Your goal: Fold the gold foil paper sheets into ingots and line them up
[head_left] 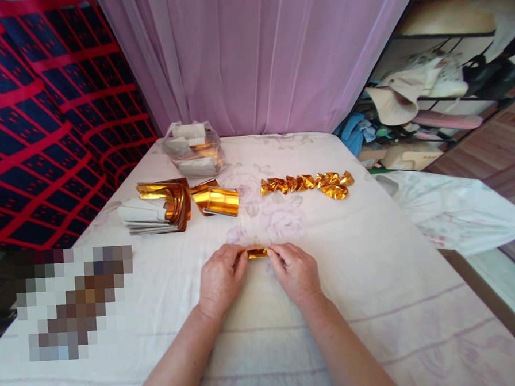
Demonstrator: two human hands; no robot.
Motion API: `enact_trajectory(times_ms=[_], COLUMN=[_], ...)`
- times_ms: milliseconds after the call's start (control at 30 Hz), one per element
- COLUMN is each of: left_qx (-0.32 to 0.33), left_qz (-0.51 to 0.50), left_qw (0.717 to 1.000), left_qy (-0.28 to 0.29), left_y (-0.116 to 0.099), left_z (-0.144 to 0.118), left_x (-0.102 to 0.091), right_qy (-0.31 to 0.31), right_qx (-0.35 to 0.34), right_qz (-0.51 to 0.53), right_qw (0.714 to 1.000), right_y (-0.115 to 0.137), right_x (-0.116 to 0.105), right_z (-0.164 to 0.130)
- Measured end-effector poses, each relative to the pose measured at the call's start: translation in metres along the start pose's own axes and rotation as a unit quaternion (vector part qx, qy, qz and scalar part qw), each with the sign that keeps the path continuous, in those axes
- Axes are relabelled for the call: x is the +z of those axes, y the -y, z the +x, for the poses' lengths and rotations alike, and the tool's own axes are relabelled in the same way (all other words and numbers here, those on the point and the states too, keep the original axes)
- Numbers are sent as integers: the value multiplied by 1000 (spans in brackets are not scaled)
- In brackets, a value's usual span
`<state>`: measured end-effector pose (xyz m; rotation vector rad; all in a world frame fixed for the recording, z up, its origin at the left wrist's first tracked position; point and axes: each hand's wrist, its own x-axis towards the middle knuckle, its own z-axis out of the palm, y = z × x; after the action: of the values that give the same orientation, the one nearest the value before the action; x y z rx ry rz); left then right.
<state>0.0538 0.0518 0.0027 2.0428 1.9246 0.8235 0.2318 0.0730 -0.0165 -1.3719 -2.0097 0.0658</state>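
Between my two hands is a small rolled piece of gold foil paper (258, 253), held low over the white floral cloth. My left hand (222, 275) pinches its left end, and my right hand (296, 270) pinches the right end. Beyond my left hand lie a few curled gold foil sheets (223, 200), beside a thick stack of foil-faced paper (144, 215) with pale backs. Several folded gold foil pieces (305, 182) with flared ends lie in a row past my right hand; one more sits just in front of that row.
A clear plastic bag (195, 150) of more foil paper stands at the table's back left. Behind hangs a purple curtain (259, 54). A blurred patch (76, 306) covers the left side. Shelves with clothes and a white bag (465, 208) are beyond the right edge.
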Motion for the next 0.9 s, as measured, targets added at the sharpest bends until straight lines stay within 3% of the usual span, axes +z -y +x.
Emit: enact_trajectory(times_ms=[467,900], left_qx=[28,28], left_qz=[31,88], left_qw=[999,995], left_qy=[14,48], left_y=[0,-2], left_z=[-4,-2], left_x=[2,2], right_qy=[19,13], right_qx=[-3,-44], right_qz=[-38,11], right_qw=[999,999], right_y=[1,2], right_x=[0,-3], right_z=[0,0])
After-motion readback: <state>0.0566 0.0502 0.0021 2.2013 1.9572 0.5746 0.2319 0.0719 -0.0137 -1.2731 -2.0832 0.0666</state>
